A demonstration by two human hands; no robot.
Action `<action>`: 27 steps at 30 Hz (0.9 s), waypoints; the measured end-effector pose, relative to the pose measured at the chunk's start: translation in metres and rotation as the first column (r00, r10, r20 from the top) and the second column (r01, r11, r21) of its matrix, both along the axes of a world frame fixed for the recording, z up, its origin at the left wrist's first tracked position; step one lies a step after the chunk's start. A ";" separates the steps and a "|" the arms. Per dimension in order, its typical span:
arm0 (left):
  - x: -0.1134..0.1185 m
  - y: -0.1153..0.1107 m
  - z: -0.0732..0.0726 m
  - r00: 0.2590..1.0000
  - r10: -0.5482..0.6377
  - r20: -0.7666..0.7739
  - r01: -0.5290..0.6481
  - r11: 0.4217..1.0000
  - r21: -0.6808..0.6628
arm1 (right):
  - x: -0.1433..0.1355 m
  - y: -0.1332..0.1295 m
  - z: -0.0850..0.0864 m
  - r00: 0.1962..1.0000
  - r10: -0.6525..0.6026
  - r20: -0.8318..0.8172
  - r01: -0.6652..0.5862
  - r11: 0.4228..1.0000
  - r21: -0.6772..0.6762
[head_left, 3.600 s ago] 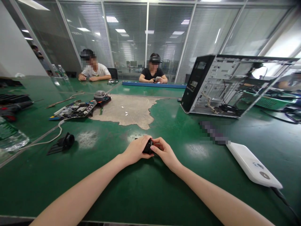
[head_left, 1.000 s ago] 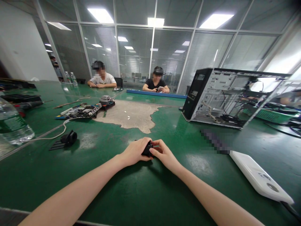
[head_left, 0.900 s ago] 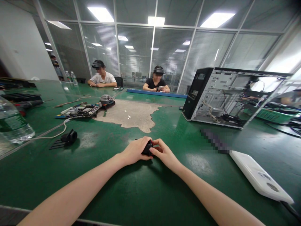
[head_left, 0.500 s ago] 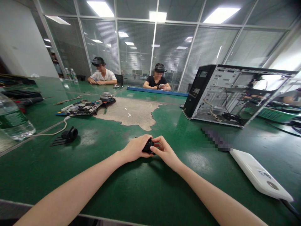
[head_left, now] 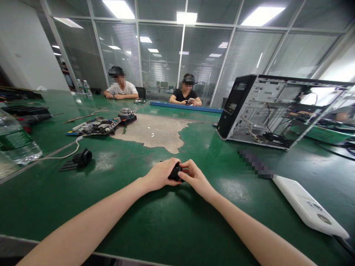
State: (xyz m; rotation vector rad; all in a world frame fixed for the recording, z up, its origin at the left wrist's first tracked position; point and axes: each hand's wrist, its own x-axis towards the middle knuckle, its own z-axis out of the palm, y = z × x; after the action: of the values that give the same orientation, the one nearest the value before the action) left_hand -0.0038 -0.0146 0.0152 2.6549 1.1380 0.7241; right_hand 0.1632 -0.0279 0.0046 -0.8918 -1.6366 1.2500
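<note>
A small black part is between my two hands, just above the green table, in the middle of the head view. My left hand wraps round it from the left and covers much of it. From the right, the thumb and fingers of my right hand grip its edge. Another black part with long prongs lies on the table to the left. Beyond my hands is a bare, worn patch in the green surface.
At the back left lies a circuit board. An open computer case stands at the right, with a white device in front of it. A water bottle is at far left. Two people sit across the table.
</note>
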 end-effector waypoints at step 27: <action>-0.001 0.003 -0.001 1.000 -0.012 -0.008 0.012 1.000 -0.010 | 0.002 0.002 -0.003 0.998 0.044 0.033 -0.045 0.998 0.037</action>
State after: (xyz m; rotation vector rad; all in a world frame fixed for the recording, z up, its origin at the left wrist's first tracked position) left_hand -0.0049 -0.0115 0.0141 2.6567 1.1235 0.7048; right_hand 0.1656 -0.0260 0.0020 -0.8606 -1.7085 1.2368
